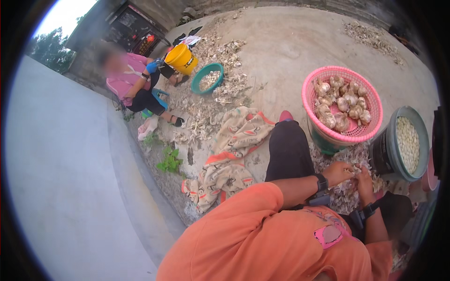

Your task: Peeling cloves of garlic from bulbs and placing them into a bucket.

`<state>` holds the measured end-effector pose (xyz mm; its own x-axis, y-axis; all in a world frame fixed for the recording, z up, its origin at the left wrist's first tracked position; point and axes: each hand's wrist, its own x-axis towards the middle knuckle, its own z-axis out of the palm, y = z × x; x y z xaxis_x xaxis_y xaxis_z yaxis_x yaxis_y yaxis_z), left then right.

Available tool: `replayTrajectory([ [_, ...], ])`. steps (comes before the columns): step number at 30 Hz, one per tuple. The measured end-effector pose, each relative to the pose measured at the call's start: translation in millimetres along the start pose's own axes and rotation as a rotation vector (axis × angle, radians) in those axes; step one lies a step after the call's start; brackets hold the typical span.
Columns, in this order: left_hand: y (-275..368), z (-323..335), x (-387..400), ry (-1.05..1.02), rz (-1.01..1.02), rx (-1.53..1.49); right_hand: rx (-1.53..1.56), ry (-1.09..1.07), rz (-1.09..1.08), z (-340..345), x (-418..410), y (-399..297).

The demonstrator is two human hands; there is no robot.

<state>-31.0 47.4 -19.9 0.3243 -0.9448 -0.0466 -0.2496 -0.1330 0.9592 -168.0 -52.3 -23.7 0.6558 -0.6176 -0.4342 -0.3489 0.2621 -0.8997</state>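
My left hand [338,173] and my right hand [364,181] meet over a heap of garlic skins [342,196]. Between their fingertips is a small pale piece of garlic [356,169], partly hidden by the fingers. Just beyond them, a pink plastic basket [378,116] holds several whole garlic bulbs [348,100] and rests on a green bucket [325,142]. To its right stands a dark bucket [379,159] with a grey rim, filled with peeled garlic cloves [407,144].
A patterned cloth [228,154] lies on the ground by my leg. Farther left sits a co-worker [130,77] in blue gloves, near a yellow bucket [181,59] and a teal basin [220,75]. A pale wall [70,158] runs along the left.
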Motion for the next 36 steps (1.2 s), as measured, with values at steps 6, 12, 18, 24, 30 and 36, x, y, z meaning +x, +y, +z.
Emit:
replayTrajectory([
  [6,-4.0,0.3,3.5,-0.048,-0.036,0.057,-0.087,-0.046,-0.059,-0.7,-0.7,0.3],
  [12,-6.3,3.9,-1.1,-0.015,-0.034,-0.021,0.017,-0.081,-0.034,-3.8,0.5,5.2],
  [18,-13.0,7.5,1.3,-0.092,-0.042,0.1,-0.038,-0.103,-0.056,-2.3,-0.2,16.9],
  [24,-12.8,17.1,2.0,-0.016,-0.068,0.011,-0.055,-0.105,-0.116,-1.6,-6.6,5.1],
  [30,7.0,21.8,3.4,-0.098,-0.137,0.071,0.011,-0.073,-0.148,-7.6,-11.2,9.2],
  [36,31.3,30.2,-1.4,-0.038,-0.111,0.193,-0.099,-0.06,-0.126,-18.6,-23.8,-8.2],
])
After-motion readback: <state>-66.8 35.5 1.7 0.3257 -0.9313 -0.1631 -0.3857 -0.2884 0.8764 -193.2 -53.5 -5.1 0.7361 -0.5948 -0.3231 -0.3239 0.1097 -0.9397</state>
